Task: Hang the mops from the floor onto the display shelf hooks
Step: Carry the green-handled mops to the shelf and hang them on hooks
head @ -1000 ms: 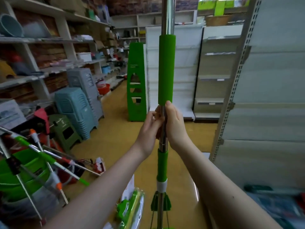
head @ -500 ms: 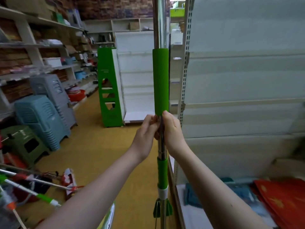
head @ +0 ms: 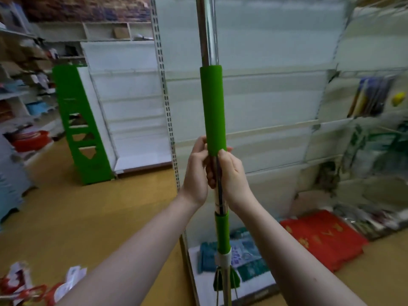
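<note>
Mop [head: 213,111] held upright at centre of view, steel pole with green foam sleeve, top end out of frame above, green fitting near the bottom edge. Left hand [head: 196,171] wrapped around the bare pole just under the sleeve; right hand [head: 231,173] wrapped around it on the other side at the same height, both closed on the pole, fingertips touching the sleeve's lower edge. Grip same as in the two earlier pictures; view swung round to the right. Aisle, stacked stools and the pile of mops on the floor gone from view; white display shelf [head: 265,102] now square behind the pole, slotted upright [head: 164,89] just left of it. Red mat [head: 320,241] and blue packets [head: 240,252] lying on the shelf base below. No hook made out on the panels near the pole; some packaged goods hanging at far right, blurred. Judged: carry to shelf about done, hanging step next, needing the pole's unseen top end raised to a hook. Risk: hook position not confirmed.
</note>
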